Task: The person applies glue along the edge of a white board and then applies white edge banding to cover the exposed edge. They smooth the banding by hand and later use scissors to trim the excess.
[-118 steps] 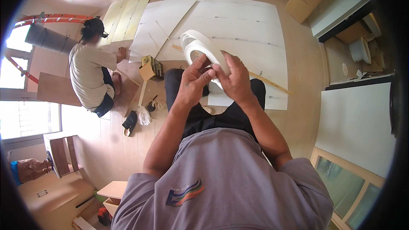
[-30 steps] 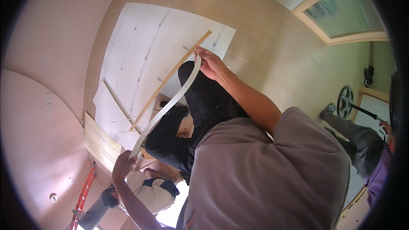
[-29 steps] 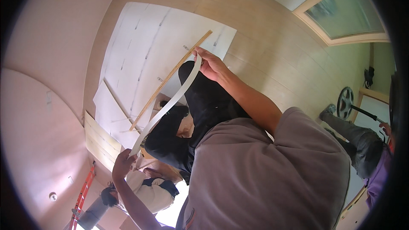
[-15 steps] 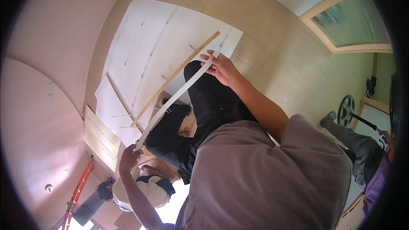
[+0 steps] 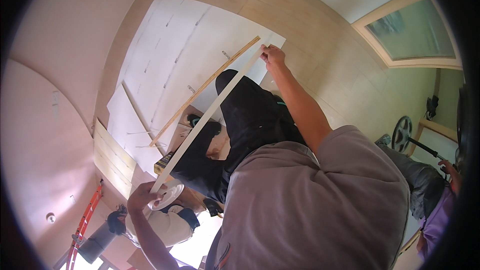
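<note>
A long strip of white tape [image 5: 205, 116] runs straight and taut between my two hands, across my dark trouser legs. At the lower left, my left hand [image 5: 142, 196] is closed on the roll of white tape [image 5: 171, 196], where the strip comes off. My right hand [image 5: 272, 55] pinches the strip's far end above the corner of a large white sheet [image 5: 165, 45] on the floor. Beside the strip, a thin wooden lath [image 5: 205, 89] lies on that sheet, roughly alongside it. Near my left knee stands a small yellow and black box [image 5: 162, 164].
Smaller white panels [image 5: 127, 120] and a pale board [image 5: 112, 160] lie at the left. A person in a light top [image 5: 162, 227] is low down beyond my left arm, near an orange ladder [image 5: 87, 217]. At right, another person [image 5: 425, 185] holds a rod beside a spoked wheel [image 5: 401, 134].
The strip sagged in a curve before and is now pulled straight. My right hand moved up and outward, my left hand down and left. The roll has come into view.
</note>
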Demonstrator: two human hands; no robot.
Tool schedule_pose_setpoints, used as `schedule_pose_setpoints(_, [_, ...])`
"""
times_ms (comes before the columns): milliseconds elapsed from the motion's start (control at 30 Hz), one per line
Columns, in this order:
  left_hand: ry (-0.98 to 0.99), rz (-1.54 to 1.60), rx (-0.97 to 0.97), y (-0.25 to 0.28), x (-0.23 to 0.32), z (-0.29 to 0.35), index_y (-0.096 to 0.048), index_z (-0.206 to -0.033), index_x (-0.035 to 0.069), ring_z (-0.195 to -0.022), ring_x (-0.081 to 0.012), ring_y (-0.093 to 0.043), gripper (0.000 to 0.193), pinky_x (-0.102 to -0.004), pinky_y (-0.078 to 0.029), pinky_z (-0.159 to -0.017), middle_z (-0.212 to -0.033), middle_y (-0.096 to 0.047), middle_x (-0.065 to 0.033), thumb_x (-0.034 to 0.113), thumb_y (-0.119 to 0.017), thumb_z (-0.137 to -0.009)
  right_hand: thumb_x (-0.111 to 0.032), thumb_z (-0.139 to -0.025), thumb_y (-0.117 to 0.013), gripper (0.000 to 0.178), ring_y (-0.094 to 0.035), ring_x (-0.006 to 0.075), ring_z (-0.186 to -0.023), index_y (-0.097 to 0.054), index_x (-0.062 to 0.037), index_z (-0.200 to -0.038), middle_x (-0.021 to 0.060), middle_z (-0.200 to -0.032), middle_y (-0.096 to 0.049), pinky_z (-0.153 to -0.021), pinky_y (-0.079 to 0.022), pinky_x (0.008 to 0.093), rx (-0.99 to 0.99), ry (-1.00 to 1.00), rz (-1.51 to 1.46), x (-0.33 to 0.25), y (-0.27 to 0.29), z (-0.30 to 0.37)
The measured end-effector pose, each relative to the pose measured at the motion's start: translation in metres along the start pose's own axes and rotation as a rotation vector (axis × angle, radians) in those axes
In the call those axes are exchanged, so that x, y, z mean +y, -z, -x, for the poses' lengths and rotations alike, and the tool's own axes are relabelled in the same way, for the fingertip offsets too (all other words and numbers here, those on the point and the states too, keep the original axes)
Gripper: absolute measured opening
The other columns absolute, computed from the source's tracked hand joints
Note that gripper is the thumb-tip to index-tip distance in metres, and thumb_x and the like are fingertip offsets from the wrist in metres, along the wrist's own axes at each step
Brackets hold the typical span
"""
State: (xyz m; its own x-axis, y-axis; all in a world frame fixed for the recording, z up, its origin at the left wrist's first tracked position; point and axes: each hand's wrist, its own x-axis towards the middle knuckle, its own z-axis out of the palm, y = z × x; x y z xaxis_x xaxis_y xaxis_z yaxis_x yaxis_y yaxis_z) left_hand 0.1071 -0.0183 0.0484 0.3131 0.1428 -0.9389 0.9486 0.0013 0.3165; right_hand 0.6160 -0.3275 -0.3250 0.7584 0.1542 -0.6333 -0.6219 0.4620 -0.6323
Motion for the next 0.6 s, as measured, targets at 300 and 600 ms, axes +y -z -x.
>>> schedule_pose_setpoints(300, [0.075, -0.43, 0.214, 0.159, -0.209, -0.005, -0.074, -0.105, 0.007, -0.066, -0.0166, -0.068, 0.025, -0.0355, -0.055, -0.062, -0.086, -0.074, -0.0064, 0.027, -0.064, -0.094, -0.018, -0.084, -0.075, 0.018, -0.047, 0.0091, -0.052, -0.06, -0.016, -0.074, -0.0033, -0.065, -0.054, -0.046, -0.036, 0.0278, -0.207, 0.096, 0.367, 0.038, 0.046, -0.081])
schedule_pose_setpoints(600, [-0.057, -0.677, 0.716, 0.162, -0.245, -0.181, -0.075, -0.104, 0.009, -0.102, -0.0352, -0.069, 0.036, -0.0461, -0.053, -0.09, -0.106, -0.073, -0.0152, 0.041, -0.067, -0.09, -0.007, -0.093, -0.072, 0.024, -0.061, 0.0179, -0.088, -0.061, -0.0034, -0.114, 0.006, -0.095, -0.061, -0.086, -0.059, 0.0335, -0.05, -0.08, 0.252, 0.02, 0.032, -0.075])
